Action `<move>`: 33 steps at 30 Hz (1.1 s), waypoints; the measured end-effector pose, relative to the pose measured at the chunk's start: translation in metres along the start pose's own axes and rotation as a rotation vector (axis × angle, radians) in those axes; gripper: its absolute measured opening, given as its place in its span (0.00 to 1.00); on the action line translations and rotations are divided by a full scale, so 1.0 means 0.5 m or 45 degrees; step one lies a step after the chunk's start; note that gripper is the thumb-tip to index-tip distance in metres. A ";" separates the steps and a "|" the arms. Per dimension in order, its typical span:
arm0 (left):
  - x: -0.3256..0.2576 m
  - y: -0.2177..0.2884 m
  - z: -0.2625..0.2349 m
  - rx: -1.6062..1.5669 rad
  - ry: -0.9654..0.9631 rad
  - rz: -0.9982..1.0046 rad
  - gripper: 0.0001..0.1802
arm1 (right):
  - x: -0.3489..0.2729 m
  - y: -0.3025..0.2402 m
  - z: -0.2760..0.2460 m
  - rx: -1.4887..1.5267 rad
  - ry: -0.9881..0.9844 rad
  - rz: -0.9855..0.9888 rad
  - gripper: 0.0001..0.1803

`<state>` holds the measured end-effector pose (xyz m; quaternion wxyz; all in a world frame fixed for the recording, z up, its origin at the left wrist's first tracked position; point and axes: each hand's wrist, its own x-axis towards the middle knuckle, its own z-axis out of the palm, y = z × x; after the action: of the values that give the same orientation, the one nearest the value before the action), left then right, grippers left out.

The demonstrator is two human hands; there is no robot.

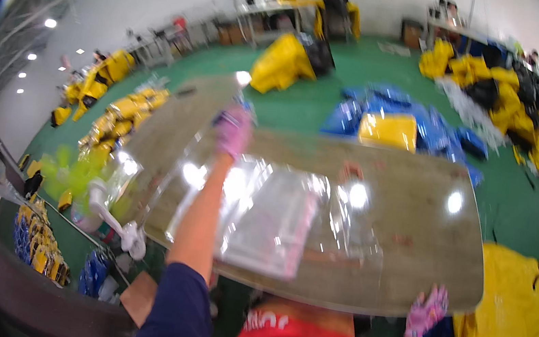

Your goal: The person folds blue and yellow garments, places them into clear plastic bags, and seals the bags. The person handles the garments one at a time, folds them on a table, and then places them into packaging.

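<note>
My left hand (234, 130), in a pink glove, is stretched out to the far side of the table (421, 217). Its fingers look closed, and a small bluish, shiny bit shows at their tips; blur hides what it is. A stack of clear plastic bags (269, 220) lies on the tabletop below my left forearm, with a pinkish strip along one side. More clear film spreads to its right. At the near right edge of the table my right hand (427, 315), gloved in pink too, has its fingers apart and holds nothing.
A blurred green fan (69, 171) with a white stem stands left of the table. Blue plastic-wrapped bundles (395, 110) lie beyond it, a yellow piece on top. Yellow fabric (512, 306) hangs at the right. Yellow and black heaps (502, 84) cover the floor farther back.
</note>
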<state>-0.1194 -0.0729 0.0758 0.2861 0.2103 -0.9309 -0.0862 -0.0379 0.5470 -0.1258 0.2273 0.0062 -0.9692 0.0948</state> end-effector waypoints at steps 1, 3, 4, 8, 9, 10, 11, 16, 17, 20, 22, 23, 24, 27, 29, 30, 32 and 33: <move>0.012 -0.046 -0.028 -0.509 0.349 -0.305 0.19 | 0.000 0.007 0.016 -0.032 0.019 -0.039 0.24; -0.045 -0.076 -0.044 -0.338 0.208 -0.151 0.23 | -0.002 0.020 0.022 -0.095 0.048 -0.040 0.25; -0.109 -0.057 -0.017 -0.609 0.255 -0.109 0.21 | -0.003 0.022 0.007 -0.051 0.014 -0.012 0.25; -0.349 -0.050 0.053 -0.363 -0.239 0.002 0.25 | -0.006 -0.011 0.033 -0.055 0.005 -0.134 0.27; -0.396 -0.011 0.072 -0.452 -0.420 0.023 0.27 | -0.012 -0.021 0.048 0.033 -0.045 -0.122 0.28; -0.434 0.052 0.071 -0.450 -0.500 0.130 0.28 | -0.005 -0.039 0.051 0.120 -0.069 -0.118 0.30; -0.483 0.066 0.092 -0.337 -0.479 0.241 0.32 | 0.018 -0.094 0.007 0.131 -0.140 -0.162 0.31; -0.476 0.198 0.118 0.018 -0.761 0.453 0.47 | 0.055 -0.234 0.033 0.172 -0.505 -0.143 0.44; -0.465 0.199 0.130 0.097 -0.753 0.452 0.47 | 0.063 -0.254 0.042 0.157 -0.465 -0.179 0.42; -0.465 0.197 0.172 0.109 -0.836 0.490 0.47 | 0.064 -0.271 0.064 0.234 -0.405 -0.239 0.34; -0.466 0.182 0.191 0.037 -0.890 0.514 0.46 | 0.072 -0.278 0.093 0.484 -0.380 -0.244 0.27; -0.467 0.177 0.200 0.043 -0.836 0.524 0.46 | 0.073 -0.287 0.105 0.414 -0.129 -0.248 0.18; -0.467 0.176 0.194 0.053 -0.824 0.567 0.45 | 0.084 -0.295 0.116 0.808 -0.289 -0.034 0.16; -0.471 0.221 0.148 0.110 -0.781 0.728 0.44 | 0.138 -0.297 0.080 1.929 -0.491 0.399 0.08; -0.464 0.198 0.172 -0.052 -0.720 0.640 0.44 | 0.159 -0.332 -0.011 2.108 -0.479 0.340 0.08; -0.463 0.187 0.180 -0.132 -0.692 0.598 0.44 | 0.172 -0.345 -0.059 2.196 -0.472 0.317 0.09; -0.453 0.190 0.165 -0.525 -0.669 0.564 0.43 | 0.199 -0.346 -0.148 2.250 -0.428 0.311 0.09; -0.448 0.169 0.179 -0.857 -0.707 0.462 0.43 | 0.211 -0.350 -0.190 2.285 -0.429 0.291 0.09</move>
<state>-0.0316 0.1050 -0.0853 0.0888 -0.0911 -0.9142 -0.3847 -0.0812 0.3961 0.0361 -0.0177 0.0981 -0.5472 0.8310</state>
